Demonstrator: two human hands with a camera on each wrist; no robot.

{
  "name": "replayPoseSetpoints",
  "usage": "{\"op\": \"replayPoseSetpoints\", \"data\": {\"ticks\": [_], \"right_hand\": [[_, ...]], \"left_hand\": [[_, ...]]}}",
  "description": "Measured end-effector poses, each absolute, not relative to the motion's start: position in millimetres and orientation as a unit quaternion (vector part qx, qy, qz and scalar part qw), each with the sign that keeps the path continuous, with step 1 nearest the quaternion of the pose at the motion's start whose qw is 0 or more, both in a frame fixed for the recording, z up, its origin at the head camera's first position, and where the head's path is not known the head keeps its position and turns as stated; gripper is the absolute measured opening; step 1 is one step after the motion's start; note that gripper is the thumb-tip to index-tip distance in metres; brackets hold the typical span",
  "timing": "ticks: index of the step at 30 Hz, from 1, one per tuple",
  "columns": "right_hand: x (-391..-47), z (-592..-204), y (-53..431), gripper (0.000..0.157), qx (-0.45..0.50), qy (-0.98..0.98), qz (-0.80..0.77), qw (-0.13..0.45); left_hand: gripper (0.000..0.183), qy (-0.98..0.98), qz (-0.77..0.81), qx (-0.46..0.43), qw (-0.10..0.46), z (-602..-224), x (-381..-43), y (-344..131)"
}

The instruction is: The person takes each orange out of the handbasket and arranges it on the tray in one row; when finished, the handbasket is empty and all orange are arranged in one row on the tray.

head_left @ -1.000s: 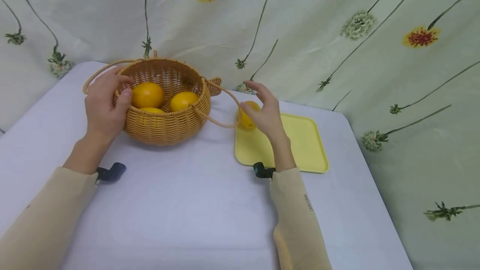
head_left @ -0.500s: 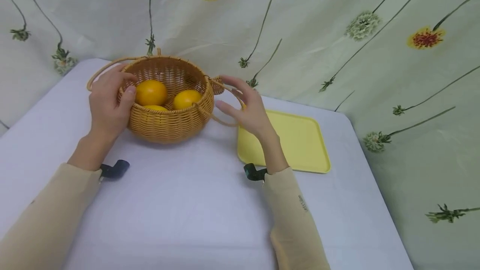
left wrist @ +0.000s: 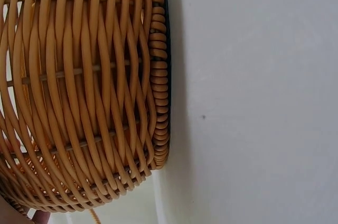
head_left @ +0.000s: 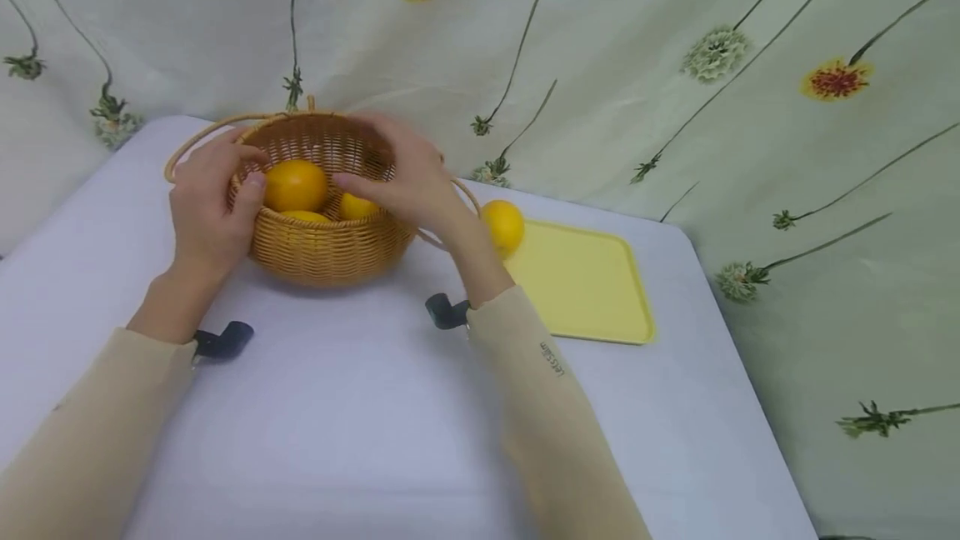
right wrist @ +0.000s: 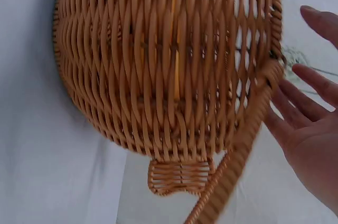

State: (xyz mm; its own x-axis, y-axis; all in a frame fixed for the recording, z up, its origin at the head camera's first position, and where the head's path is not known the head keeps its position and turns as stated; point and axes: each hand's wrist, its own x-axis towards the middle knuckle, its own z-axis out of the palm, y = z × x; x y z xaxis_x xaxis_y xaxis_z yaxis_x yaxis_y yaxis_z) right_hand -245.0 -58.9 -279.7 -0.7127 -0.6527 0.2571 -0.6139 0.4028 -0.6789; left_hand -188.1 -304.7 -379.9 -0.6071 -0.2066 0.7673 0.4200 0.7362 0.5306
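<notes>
The round wicker basket point(head_left: 330, 252) stands on the table at the back left, holding a large round orange-yellow fruit point(head_left: 296, 186) and two more partly hidden ones. My left hand point(head_left: 213, 202) grips the basket's left rim, its thumb on the near side. Over the basket's right rim reaches my right hand point(head_left: 416, 177), with thumb and fingers spread and nothing held. In the right wrist view those fingers point(right wrist: 301, 113) extend past the rim, beside the loop handle point(right wrist: 232, 166). The right hand partly covers the rightmost fruit point(head_left: 356, 207) in the basket.
A yellow tray point(head_left: 592, 282) lies right of the basket, with another orange-yellow fruit point(head_left: 502, 227) at its back left corner. The white-covered table point(head_left: 337, 423) ends at a flowered cloth point(head_left: 600, 90) hanging behind. Loop handles hang out on both sides of the basket.
My right hand has moved left from above the tray to over the basket's right side, uncovering the fruit on the tray. The left hand keeps its grip on the rim.
</notes>
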Motion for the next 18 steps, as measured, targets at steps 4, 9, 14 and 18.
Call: {"op": "replayPoseSetpoints", "data": {"ticks": [4, 9, 14, 18], "right_hand": [[-244.9, -280.2, -80.5, 0.086, -0.372, 0.880, -0.295, 0.017], [-248.7, -279.8, -97.9, 0.092, -0.340, 0.910, -0.236, 0.021], [-254.9, -279.9, -113.6, 0.097, -0.314, 0.920, -0.224, 0.075], [-262.2, -280.3, -124.2, 0.095, -0.297, 0.923, -0.219, 0.111]], "left_hand": [[0.057, -0.821, -0.363, -0.050, 0.437, -378.2, -187.8, -304.4], [0.056, -0.821, -0.364, -0.055, 0.436, -376.7, -190.8, -300.8], [0.061, -0.809, -0.373, -0.056, 0.451, -377.8, -187.7, -298.0], [0.061, -0.806, -0.375, -0.055, 0.455, -376.7, -187.3, -296.1]]}}
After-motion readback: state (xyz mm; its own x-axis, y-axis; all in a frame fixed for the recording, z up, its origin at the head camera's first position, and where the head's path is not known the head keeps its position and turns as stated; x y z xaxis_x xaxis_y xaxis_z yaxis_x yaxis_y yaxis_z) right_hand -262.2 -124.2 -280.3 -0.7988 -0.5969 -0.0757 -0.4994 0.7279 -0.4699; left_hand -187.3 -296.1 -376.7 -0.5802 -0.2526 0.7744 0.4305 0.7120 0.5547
